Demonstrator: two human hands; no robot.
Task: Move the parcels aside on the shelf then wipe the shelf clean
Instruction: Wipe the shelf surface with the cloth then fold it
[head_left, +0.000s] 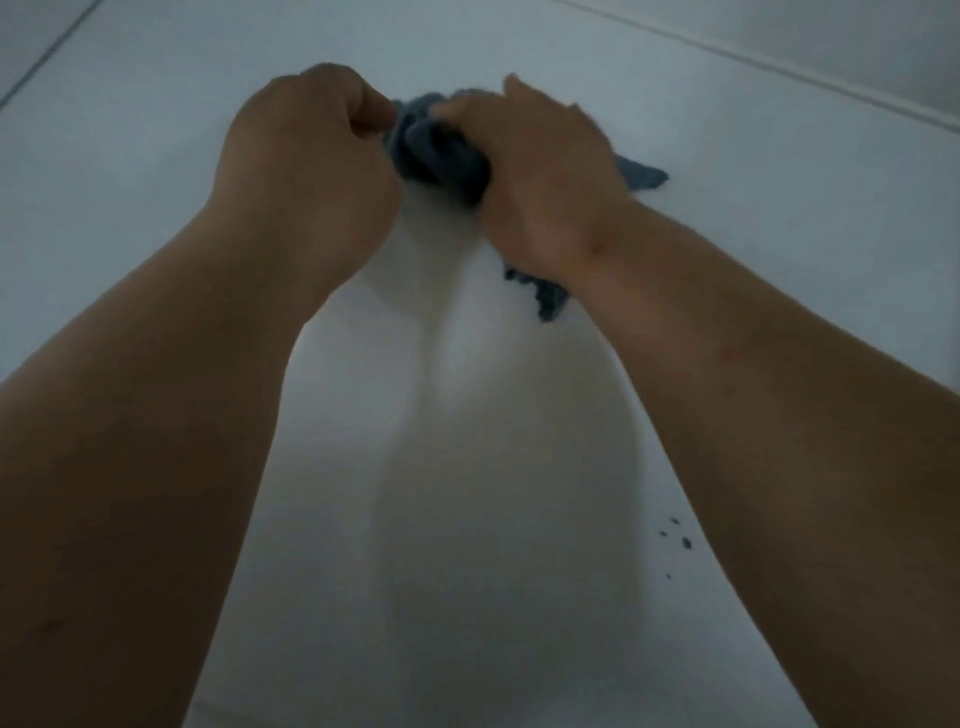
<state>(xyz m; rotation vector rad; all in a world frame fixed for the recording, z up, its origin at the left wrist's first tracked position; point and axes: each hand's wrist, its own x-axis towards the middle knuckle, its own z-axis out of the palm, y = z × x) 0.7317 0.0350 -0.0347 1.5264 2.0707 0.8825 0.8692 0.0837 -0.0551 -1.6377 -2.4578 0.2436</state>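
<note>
A crumpled blue-grey cloth (441, 150) lies on the white shelf surface (467, 467), bunched between both hands. My right hand (545, 176) grips the cloth from above, with corners of it sticking out past the hand on the right and under the wrist. My left hand (311, 156) is curled, and its thumb and fingertips pinch the cloth's left edge. No parcels are in view.
A few small dark specks (678, 538) sit on the white surface beside my right forearm. A seam or edge (779, 67) runs across the upper right, and a dark line (47, 52) crosses the upper left corner.
</note>
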